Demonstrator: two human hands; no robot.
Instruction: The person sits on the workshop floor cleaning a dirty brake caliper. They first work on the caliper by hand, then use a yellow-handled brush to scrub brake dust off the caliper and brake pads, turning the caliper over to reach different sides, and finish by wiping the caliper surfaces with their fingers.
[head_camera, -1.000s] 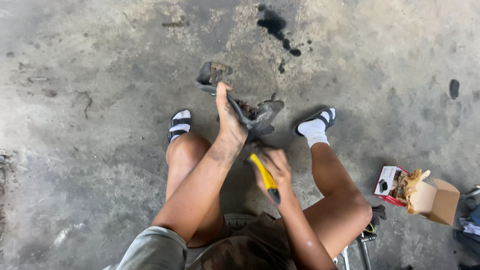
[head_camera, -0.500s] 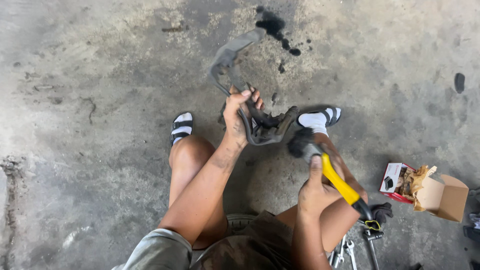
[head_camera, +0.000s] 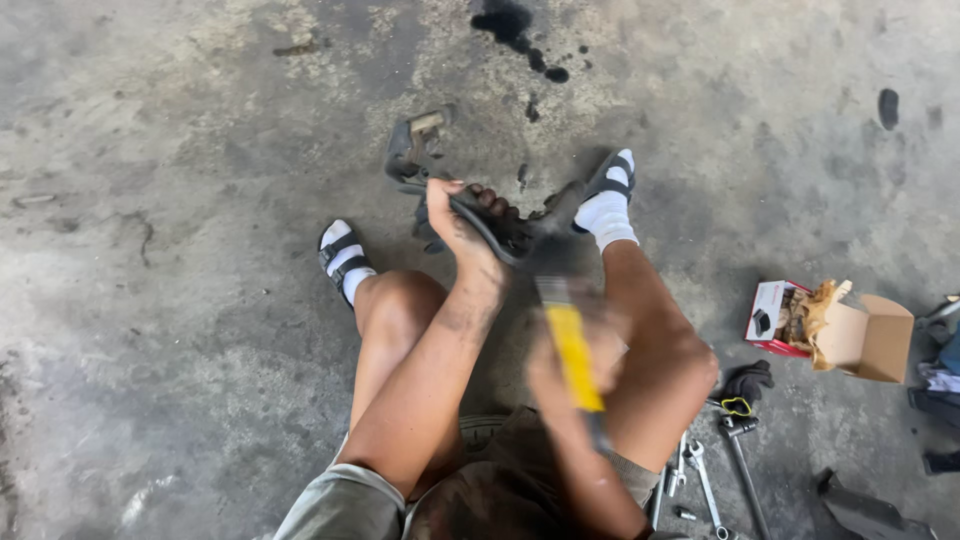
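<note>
I sit on a concrete floor with my feet in white socks and sandals. My left hand (head_camera: 468, 228) grips a dark curved metal bracket (head_camera: 420, 165), holding it up between my knees. My right hand (head_camera: 560, 375) is blurred with motion and holds a hammer with a yellow handle (head_camera: 572, 345). The hammer's dark head (head_camera: 545, 255) is right at the bracket's lower right end, just beside my left fingers.
An open cardboard box (head_camera: 865, 335) with a red box and crumpled paper lies at the right. Wrenches (head_camera: 700, 480) and a long-handled tool lie by my right thigh, next to a dark glove (head_camera: 745, 385). Dark oil stains (head_camera: 510, 25) mark the floor ahead.
The hammer was raised to the right half a second ago and has swung down onto the bracket. My left hand has turned the bracket and kept hold of it.
</note>
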